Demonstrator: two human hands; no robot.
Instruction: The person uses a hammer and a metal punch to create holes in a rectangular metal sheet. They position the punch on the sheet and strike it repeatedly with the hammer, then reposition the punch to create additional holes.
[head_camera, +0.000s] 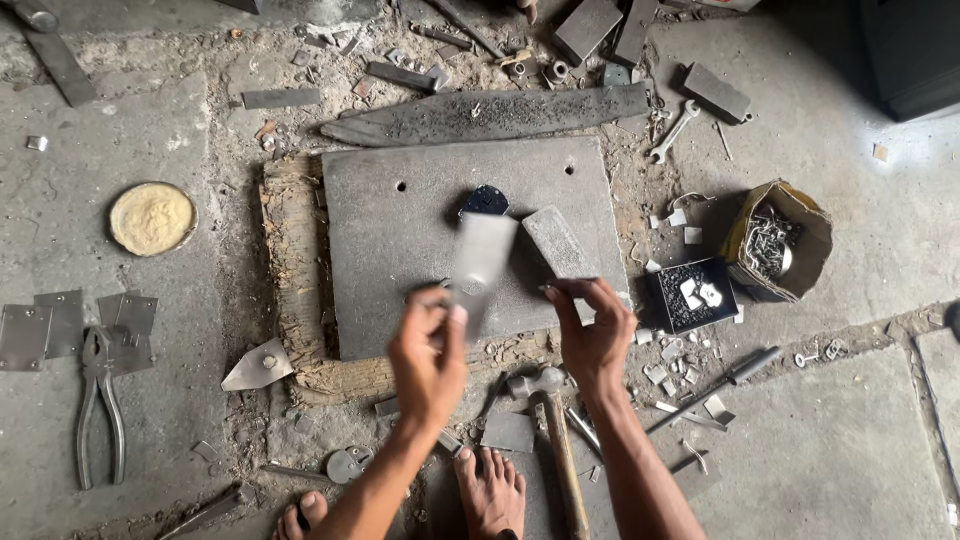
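Observation:
My left hand (428, 352) pinches the lower end of a thin shiny metal strip (480, 260), which stands up over a thick grey steel plate (390, 250) on the floor. My right hand (592, 325) hovers just to the right of the strip, fingers curled with thumb and forefinger close together; whether something small is between them is not visible. A small rectangular metal block (557, 241) and a dark round piece (486, 199) lie on the plate behind the strip. A hammer (548, 400) lies below my hands, near my bare feet (492, 490).
Pliers (98, 400) and cut metal pieces (70, 320) lie at the left, beside a round tin of yellowish powder (152, 218). A small black box (692, 294) and a paper bag of nails (778, 240) sit at the right. A wrench (675, 130) and metal bars lie behind the plate.

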